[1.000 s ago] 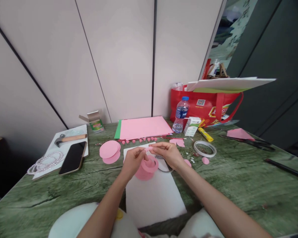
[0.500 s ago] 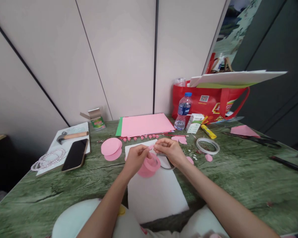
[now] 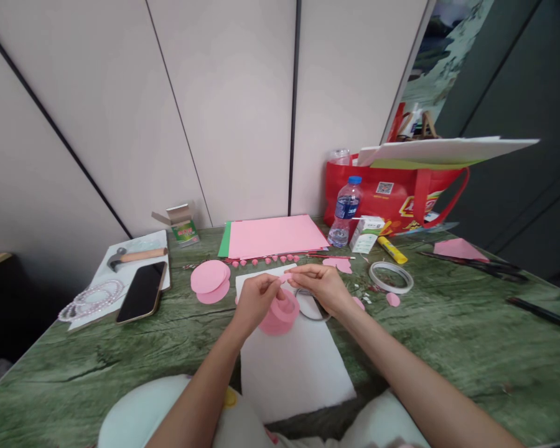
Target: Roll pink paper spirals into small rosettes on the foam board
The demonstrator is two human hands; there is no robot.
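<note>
Between my two hands runs a pink paper strip (image 3: 285,277), its loose end curling down in a spiral. My left hand (image 3: 259,298) is closed on it, thumb against the fingertips. Opposite, my right hand (image 3: 321,286) pinches the upper end of the same strip. Below the hands, pink paper circles (image 3: 279,325) lie on a white sheet (image 3: 294,373); the curl covers part of them. Beside my right hand a roll of tape (image 3: 318,317) rests on the sheet, partly hidden by that hand.
Pink paper circles (image 3: 208,277) lie at left, near a phone (image 3: 142,292) and a hammer (image 3: 137,255). Small pink rolled pieces (image 3: 255,262) line up before pink sheets (image 3: 275,236). At right are a water bottle (image 3: 345,214), tape roll (image 3: 391,277), glue stick (image 3: 392,250) and scissors (image 3: 490,264).
My right fingers have shifted slightly along the strip, and the hanging curl has drawn in a little to the left. Both hands keep their hold.
</note>
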